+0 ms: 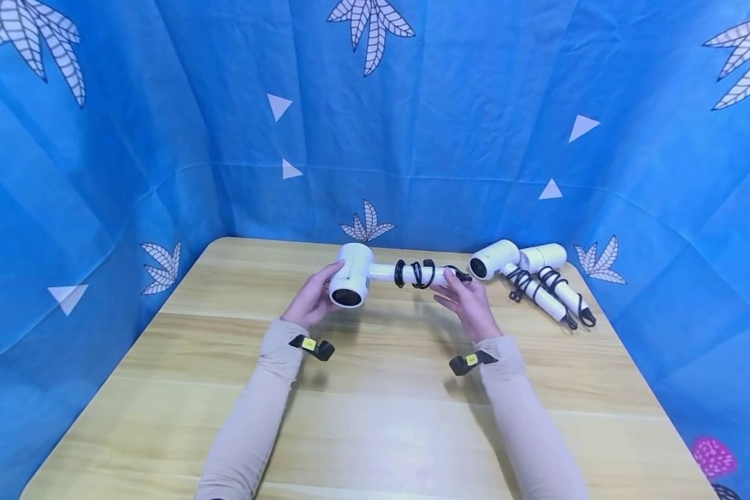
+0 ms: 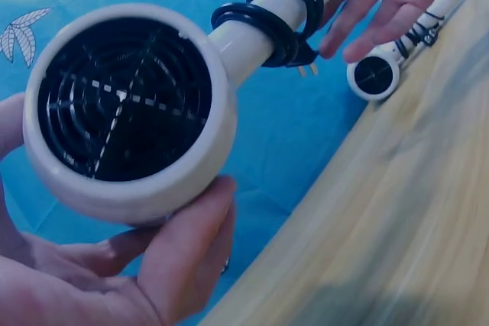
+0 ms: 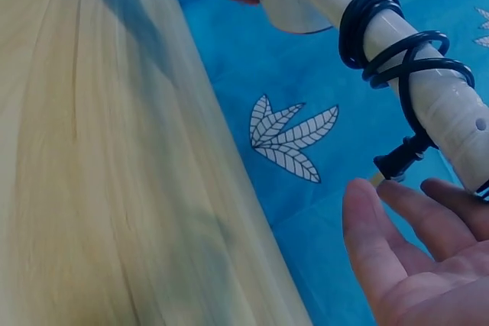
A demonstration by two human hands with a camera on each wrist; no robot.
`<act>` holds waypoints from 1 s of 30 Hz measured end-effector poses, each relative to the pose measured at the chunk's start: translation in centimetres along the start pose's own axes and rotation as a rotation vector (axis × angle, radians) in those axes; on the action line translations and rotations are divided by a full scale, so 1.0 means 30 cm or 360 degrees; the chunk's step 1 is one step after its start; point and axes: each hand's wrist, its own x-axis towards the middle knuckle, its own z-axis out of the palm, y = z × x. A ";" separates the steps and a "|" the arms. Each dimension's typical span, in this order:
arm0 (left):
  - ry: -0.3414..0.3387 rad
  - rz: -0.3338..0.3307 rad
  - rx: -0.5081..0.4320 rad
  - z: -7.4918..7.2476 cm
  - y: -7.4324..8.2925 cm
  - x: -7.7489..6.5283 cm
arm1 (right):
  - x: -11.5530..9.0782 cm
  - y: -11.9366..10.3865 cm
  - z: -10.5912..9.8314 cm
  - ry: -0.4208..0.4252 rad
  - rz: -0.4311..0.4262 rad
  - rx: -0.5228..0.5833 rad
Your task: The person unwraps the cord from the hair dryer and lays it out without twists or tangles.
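Observation:
A white hair dryer (image 1: 350, 278), its black cord (image 1: 417, 273) wound around the handle, is held up over the table by both hands. My left hand (image 1: 314, 298) grips its barrel, thumb and fingers on either side; the dark round grille (image 2: 126, 97) faces the left wrist camera. At the far end of the handle (image 3: 443, 104), my right hand (image 1: 469, 302) pinches it with the thumb on top, while other fingers spread loosely below. Close to those fingertips the cord's plug (image 3: 401, 159) dangles in the right wrist view.
Two more white hair dryers, a nearer one (image 1: 495, 260) and another (image 1: 545, 257), lie side by side at the back right of the wooden table (image 1: 375, 417), cords wrapped around their handles. Blue patterned cloth (image 1: 475, 104) hangs behind and along both sides.

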 end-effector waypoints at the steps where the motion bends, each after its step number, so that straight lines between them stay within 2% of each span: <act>1: -0.0008 0.0006 0.0016 -0.004 0.002 -0.002 | 0.003 -0.001 0.002 -0.0007 -0.0002 -0.0008; 7: -0.0060 0.0066 0.0151 -0.015 0.010 -0.001 | 0.018 -0.006 0.009 -0.0053 0.0000 0.0003; 11: -0.0032 0.0061 0.0216 -0.028 0.009 0.003 | 0.019 -0.001 0.014 -0.0091 0.0025 0.0038; 16: 0.0047 0.0032 0.0234 -0.054 -0.007 0.005 | 0.013 0.003 0.012 -0.0200 0.0038 0.0030; 22: 0.0066 0.0041 0.0234 -0.069 -0.023 0.006 | 0.000 -0.020 -0.009 -0.0398 0.0035 -0.0088; 26: 0.0089 0.0050 0.0190 -0.079 -0.022 0.001 | 0.001 -0.030 -0.014 -0.0447 0.0072 -0.0118; 30: 0.0073 0.0029 0.0183 -0.086 -0.022 -0.003 | 0.005 -0.024 -0.016 -0.0467 0.0105 -0.0074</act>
